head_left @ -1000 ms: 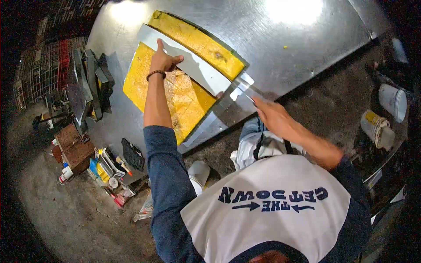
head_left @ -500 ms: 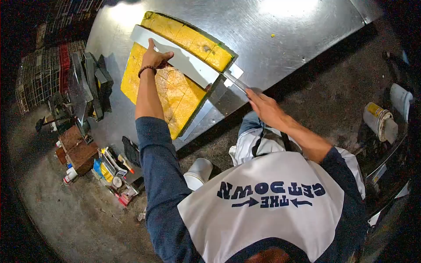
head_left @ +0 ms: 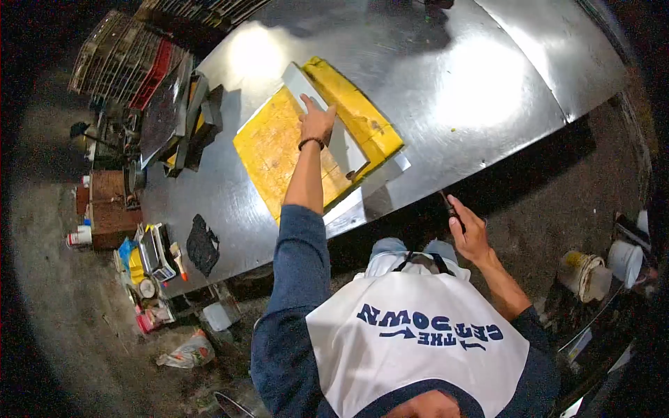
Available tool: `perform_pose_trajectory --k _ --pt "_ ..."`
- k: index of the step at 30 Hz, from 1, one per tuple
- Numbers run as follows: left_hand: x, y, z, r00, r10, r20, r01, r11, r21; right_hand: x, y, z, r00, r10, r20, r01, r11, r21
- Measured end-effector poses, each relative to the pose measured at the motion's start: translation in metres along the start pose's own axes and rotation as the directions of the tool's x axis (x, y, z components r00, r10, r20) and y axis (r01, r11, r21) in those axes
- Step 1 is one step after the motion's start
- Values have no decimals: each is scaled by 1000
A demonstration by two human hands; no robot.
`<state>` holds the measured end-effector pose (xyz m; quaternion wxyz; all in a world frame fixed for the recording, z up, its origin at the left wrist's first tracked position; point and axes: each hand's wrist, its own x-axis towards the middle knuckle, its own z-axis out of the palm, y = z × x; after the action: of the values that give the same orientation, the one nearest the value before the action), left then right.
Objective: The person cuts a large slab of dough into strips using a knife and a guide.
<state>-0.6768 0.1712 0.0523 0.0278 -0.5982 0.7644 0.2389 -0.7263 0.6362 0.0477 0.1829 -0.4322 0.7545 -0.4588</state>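
Observation:
A yellow slab (head_left: 279,150), browned on top and marked with cut lines, lies on the metal table. Across it rests a long flat pale straightedge (head_left: 346,148), with a strip of the slab showing on its far side. My left hand (head_left: 318,124) presses down on the straightedge, fingers stretched out and apart. Off the table's near edge, my right hand (head_left: 471,228) is closed around the dark handle of a thin knife (head_left: 446,200). Most of its blade is hard to make out. White sheet (head_left: 346,214) shows from under the slab's near corner.
The metal table (head_left: 432,150) runs far to the right. Metal frames (head_left: 198,115) and stacked crates (head_left: 125,59) stand at the left. A dark cloth (head_left: 202,244), a brush (head_left: 179,261) and small tools lie at the table's near left. Buckets (head_left: 584,275) stand on the floor at right.
My right hand has drawn the knife away from the slab, back past the table's edge. My left hand stays on the straightedge. The view has shifted, so the slab appears further right.

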Motion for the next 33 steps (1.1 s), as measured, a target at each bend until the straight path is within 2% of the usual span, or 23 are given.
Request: perform_pose_trajectory --k 2,4,6,8,10,11,14,15,17,18,20,21,22,23,24,26,27,28,29,30,31,32,33 --pt "-6 -45 -19 964 264 -5 -231 834 -501 8 -7 17 986 -82 -142 79 996 -31" --pt "-32 -104 -32 946 312 -90 -287 675 -680 17 -12 40 991 -57 -117 58 998 -2" --pt "-94 -150 -65 942 289 -169 -324 657 -681 31 -21 75 998 -25 62 24 999 21" --pt "-113 -232 -70 977 175 -119 -210 729 -652 54 -40 128 983 -142 115 136 989 55" --pt "-149 -274 -98 976 31 -215 -102 938 -330 84 -92 187 964 -174 200 164 984 66" --pt "-147 -322 -93 963 24 -270 -99 958 -270 97 -107 227 943 -193 272 173 980 95" --pt "-134 -427 -93 926 -33 -375 -17 991 -130 123 -167 352 854 -136 502 109 991 83" --pt "-133 -450 -95 899 -80 -430 68 997 -43 134 -206 365 736 2 677 -124 983 133" --pt "-124 -490 -95 884 -126 -450 116 992 -49 127 -201 471 777 -52 628 55 998 14" --pt "-118 -504 -96 866 -170 -470 166 985 -51 123 -198 509 784 -46 619 -8 996 85" --pt "-104 -527 -92 874 -173 -453 175 984 -38 132 -247 509 721 148 677 -218 976 20" --pt "-98 -539 -86 872 -175 -458 203 979 12 130 -248 526 722 156 674 -225 974 15" --pt "-90 -547 -82 868 -175 -464 228 972 59 127 -238 549 757 35 652 47 993 -108" --pt "-86 -549 -82 891 -213 -400 248 968 37 129 -238 552 755 -89 650 310 921 -234" --pt "-82 -551 -81 896 -213 -389 245 969 34 130 -233 550 754 -77 652 304 921 -243" --pt "-78 -551 -82 905 -190 -381 238 968 84 159 -250 507 588 -219 778 354 935 -4" --pt "-80 -551 -88 910 -136 -392 174 983 63 178 -235 508 560 -338 757 498 867 19" --pt "-86 -547 -92 911 -149 -385 183 982 53 208 -232 476 580 -320 749 389 917 91" --pt "-92 -540 -96 869 -119 -480 142 990 13 239 -209 456 712 -194 675 177 980 94" --pt "-97 -528 -99 815 -92 -573 96 995 -23 272 -181 425 833 -275 480 219 961 171" --pt "-111 -514 -100 777 -49 -627 29 999 -43 319 -165 378 834 -92 543 94 995 25" --pt "-127 -499 -97 778 -64 -625 40 998 -52 362 -129 346 910 -83 407 101 995 -22" --pt "-142 -482 -91 777 -64 -626 -7 994 -110 404 -70 330 949 -254 184 295 923 -246"
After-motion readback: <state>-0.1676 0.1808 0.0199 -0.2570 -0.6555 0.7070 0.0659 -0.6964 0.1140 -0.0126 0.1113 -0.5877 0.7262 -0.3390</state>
